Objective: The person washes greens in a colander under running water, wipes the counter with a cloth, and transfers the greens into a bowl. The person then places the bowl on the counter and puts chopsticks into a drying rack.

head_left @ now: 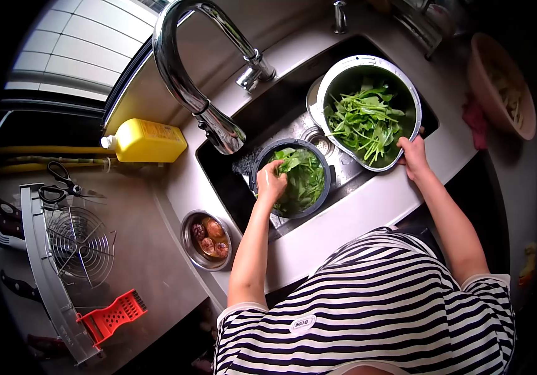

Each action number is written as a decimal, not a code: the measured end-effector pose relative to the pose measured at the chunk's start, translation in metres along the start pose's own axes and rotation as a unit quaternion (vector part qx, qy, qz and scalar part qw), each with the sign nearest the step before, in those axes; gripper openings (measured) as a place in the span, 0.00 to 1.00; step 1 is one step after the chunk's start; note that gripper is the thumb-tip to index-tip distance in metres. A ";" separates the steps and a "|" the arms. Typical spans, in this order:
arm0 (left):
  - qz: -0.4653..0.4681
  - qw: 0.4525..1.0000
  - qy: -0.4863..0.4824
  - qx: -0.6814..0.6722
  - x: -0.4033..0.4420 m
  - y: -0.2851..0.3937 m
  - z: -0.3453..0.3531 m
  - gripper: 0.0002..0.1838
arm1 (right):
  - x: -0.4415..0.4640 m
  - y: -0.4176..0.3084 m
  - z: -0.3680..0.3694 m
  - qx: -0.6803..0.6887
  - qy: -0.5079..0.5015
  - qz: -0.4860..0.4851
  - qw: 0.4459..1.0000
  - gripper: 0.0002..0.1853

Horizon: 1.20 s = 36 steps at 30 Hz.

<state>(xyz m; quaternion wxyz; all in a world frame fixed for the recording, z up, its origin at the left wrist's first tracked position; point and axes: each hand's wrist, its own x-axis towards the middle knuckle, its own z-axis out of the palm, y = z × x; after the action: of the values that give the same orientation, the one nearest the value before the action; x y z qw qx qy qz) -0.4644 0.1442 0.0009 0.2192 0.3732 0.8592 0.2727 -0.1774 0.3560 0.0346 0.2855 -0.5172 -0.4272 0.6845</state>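
Note:
My left hand [271,182] reaches into a dark round basin [328,181] in the sink, its fingers curled onto wet leafy greens [303,178]. To the right, my right hand [413,157] grips the near rim of a metal bowl [350,64], thumb at the edge and the other fingers mostly hidden behind it. That bowl is tilted toward me and holds a heap of long-stemmed leafy greens [365,119]. Between the two vessels the sink's drain [320,142] shows.
A chrome faucet [218,128] arches over the sink. Left of it are a yellow bottle [150,140], scissors [61,184], a wire rack [81,247], a red grater [115,317] and a small bowl of mushrooms [187,240]. A pink basin [487,69] stands far right.

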 end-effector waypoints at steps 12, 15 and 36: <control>-0.098 0.988 -0.114 0.042 0.011 -0.010 0.033 0.57 | -0.002 -0.005 0.003 -0.011 0.008 0.014 1.000 0.16; -0.153 0.981 -0.081 0.087 0.014 0.001 0.064 0.58 | -0.004 -0.008 0.005 -0.010 0.011 0.012 1.000 0.16; -0.006 0.991 0.129 -0.047 -0.008 -0.005 -0.004 0.28 | -0.007 -0.009 0.005 0.003 0.011 0.001 1.000 0.15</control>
<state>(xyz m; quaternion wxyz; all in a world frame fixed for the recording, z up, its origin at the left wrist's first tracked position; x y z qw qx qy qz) -0.4644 0.1342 0.0018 0.1257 0.3190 0.8689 0.3569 -0.1806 0.3527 0.0461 0.2906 -0.5244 -0.4215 0.6803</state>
